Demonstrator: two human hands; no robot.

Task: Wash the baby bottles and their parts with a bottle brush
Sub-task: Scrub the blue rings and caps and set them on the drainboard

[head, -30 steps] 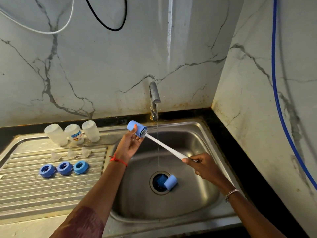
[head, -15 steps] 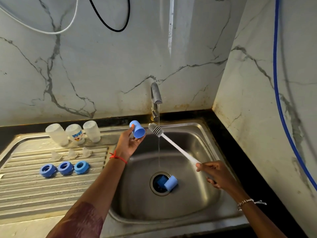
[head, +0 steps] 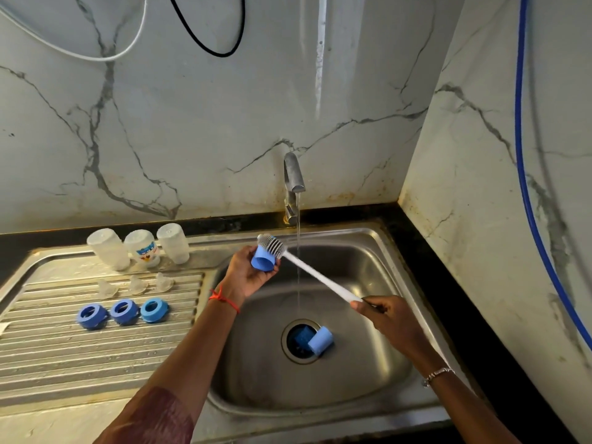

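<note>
Nearest, over a steel sink [head: 368, 395], a loose cap [head: 320, 339] lies at the drain. The right hand [head: 384, 312] grips the end of a white brush [head: 317, 277], whose shaft slants up and left. The left hand [head: 248, 272] curls around a held cap [head: 263, 259], blue, with the bristle head against its far end. This cap looks light, rigid and probably slippery when wet, so it is best gripped by its sides. On the drainboard sit three rings [head: 123, 311], three teats [head: 137, 285] and three bottles [head: 141, 248]. Behind them, the tap [head: 293, 184] runs.

Head view, looking down, close over sink [head: 368, 251]
</note>
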